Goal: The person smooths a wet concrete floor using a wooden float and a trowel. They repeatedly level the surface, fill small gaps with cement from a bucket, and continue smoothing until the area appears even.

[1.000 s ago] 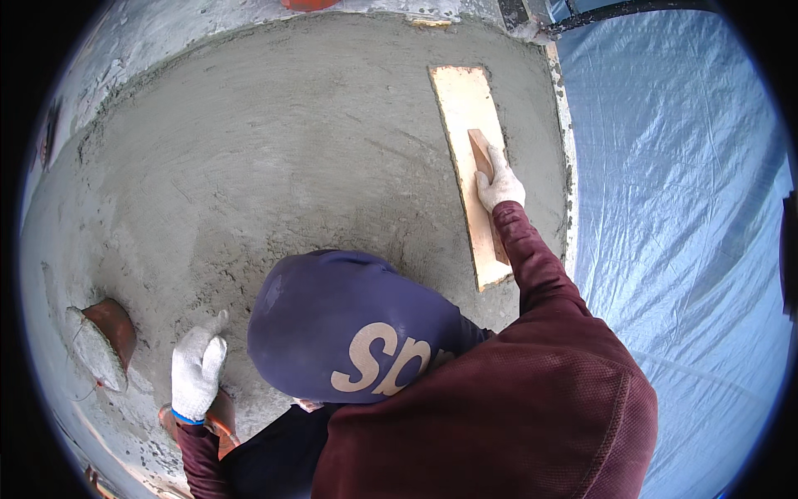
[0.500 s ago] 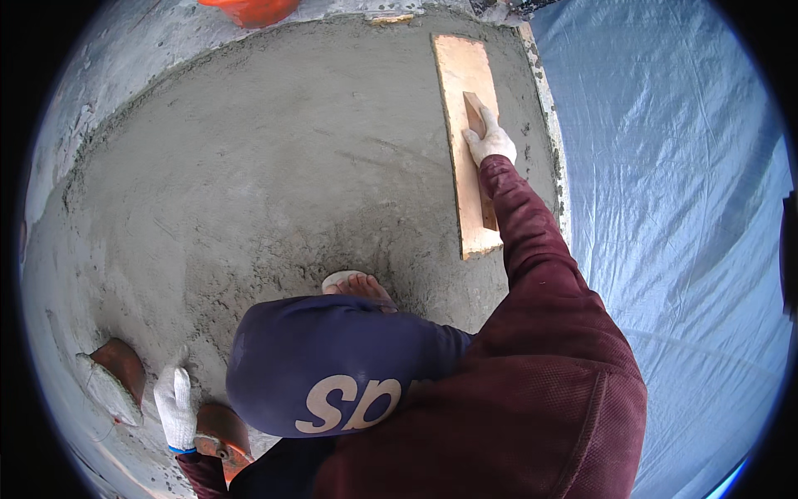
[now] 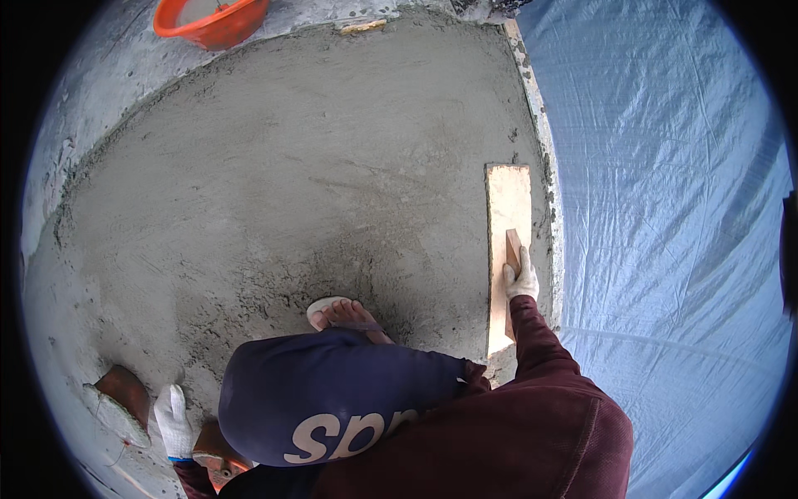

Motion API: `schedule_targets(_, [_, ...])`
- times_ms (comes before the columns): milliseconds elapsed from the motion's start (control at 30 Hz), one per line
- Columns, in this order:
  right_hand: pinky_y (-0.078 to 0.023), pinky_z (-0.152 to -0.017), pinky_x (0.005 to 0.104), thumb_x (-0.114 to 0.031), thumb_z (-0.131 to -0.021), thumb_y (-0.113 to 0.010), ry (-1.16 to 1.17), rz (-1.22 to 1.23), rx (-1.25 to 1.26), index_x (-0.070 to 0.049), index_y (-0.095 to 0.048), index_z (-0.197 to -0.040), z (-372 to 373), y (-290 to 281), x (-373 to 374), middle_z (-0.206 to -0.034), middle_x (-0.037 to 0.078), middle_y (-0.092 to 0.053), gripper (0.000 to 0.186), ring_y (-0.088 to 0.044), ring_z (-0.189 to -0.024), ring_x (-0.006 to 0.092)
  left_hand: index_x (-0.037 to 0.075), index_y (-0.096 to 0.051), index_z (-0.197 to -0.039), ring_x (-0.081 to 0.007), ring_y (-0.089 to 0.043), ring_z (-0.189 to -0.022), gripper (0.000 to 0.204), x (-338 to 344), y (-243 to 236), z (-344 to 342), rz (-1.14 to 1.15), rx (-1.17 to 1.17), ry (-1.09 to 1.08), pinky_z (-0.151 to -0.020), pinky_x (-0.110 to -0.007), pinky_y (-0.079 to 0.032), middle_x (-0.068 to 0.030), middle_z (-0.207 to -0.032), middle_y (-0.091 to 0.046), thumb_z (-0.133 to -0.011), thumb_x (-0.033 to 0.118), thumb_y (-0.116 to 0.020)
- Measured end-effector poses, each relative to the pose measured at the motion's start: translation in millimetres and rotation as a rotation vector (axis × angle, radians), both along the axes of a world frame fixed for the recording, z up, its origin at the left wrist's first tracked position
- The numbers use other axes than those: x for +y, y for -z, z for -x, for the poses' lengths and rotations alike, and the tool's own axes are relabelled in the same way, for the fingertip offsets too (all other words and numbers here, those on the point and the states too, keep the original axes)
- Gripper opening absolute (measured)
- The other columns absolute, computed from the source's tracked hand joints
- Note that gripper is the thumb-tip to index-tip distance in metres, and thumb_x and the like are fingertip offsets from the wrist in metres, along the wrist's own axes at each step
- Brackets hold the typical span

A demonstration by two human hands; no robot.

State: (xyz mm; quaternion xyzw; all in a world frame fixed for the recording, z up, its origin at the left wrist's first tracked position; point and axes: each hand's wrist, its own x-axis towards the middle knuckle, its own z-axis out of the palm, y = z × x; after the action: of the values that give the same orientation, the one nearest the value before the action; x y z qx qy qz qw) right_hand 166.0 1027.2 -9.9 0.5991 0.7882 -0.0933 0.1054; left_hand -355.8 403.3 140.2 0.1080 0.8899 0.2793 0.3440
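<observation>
The damp-looking grey mortar [image 3: 274, 183] could be gouged if the wooden float [image 3: 497, 258], laid on it just beside the pale edge strip [image 3: 539, 125], were tipped by uneven pressure; denting could be caused by the foot [image 3: 345, 313]. The handle [image 3: 513, 241] is clasped by the right grip [image 3: 522, 283], forearm [image 3: 532, 333] stretched forward; the left grip [image 3: 172, 420] is held low, fingers extended, apparently empty.

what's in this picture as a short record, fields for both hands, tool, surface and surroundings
right hand: white-gloved, gripping the handle of the wooden float
left hand: white-gloved, fingers extended, nothing visibly held, between two orange-brown objects
tool: wooden float on the mortar, left of the pale edging strip
surface: grey mortar, smoother ahead, rougher around the sandalled foot
surroundings: blue sheet at right, orange basin at upper left
</observation>
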Motion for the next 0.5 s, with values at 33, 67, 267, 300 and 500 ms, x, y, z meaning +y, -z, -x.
schedule_targets(33, [-0.055,-0.100,0.0519,-0.035,-0.096,-0.074,-0.035,-0.070,0.025,-0.027,-0.038,-0.163,25,3,24,-0.132,0.029,-0.065,0.076,-0.067,-0.118,0.0457,0.002,-0.043,-0.083,-0.0122,-0.035,-0.071,0.049,4,-3,4,0.098,0.056,0.043,-0.064,-0.034,-0.033,-0.0038,-0.073,-0.039,-0.115,0.040,-0.049])
schedule_targets(67, [-0.055,-0.100,0.0517,-0.036,-0.096,-0.073,-0.005,-0.057,-0.014,-0.027,-0.040,-0.162,59,3,57,-0.130,0.027,-0.067,0.075,-0.068,-0.117,0.0448,0.000,-0.048,-0.086,-0.0121,-0.036,-0.071,0.049,8,-5,8,0.023,0.040,0.052,-0.064,-0.034,-0.034,-0.0036,-0.073,-0.040,-0.115,0.040,-0.049])
schedule_targets(267, [-0.057,-0.095,0.0511,-0.041,-0.097,-0.070,-0.323,-0.092,0.037,-0.025,-0.043,-0.159,258,-1,113,-0.127,0.023,-0.071,0.070,-0.071,-0.112,0.0426,-0.005,-0.067,-0.137,-0.0094,-0.057,-0.079,0.063,16,-24,20,-0.077,0.037,-0.088,-0.073,-0.027,-0.048,-0.0007,-0.086,-0.064,-0.112,0.050,-0.050])
schedule_targets(300, [-0.057,-0.094,0.0511,-0.041,-0.097,-0.070,-0.495,-0.075,0.111,-0.025,-0.043,-0.160,286,0,91,-0.127,0.023,-0.071,0.070,-0.071,-0.111,0.0425,-0.005,-0.068,-0.136,-0.0099,-0.057,-0.078,0.062,12,-30,17,-0.045,0.066,-0.106,-0.072,-0.028,-0.048,-0.0010,-0.087,-0.064,-0.112,0.050,-0.051])
schedule_targets(500, [-0.058,-0.094,0.0519,-0.039,-0.097,-0.069,-0.857,0.100,-0.082,-0.026,-0.041,-0.162,453,-11,-39,-0.124,0.025,-0.070,0.071,-0.071,-0.111,0.0410,-0.003,-0.071,-0.134,-0.0131,-0.059,-0.089,0.046,-1,-73,-5,-0.098,0.107,-0.245,-0.085,-0.030,-0.051,-0.0085,-0.104,-0.073,-0.110,0.034,-0.056])
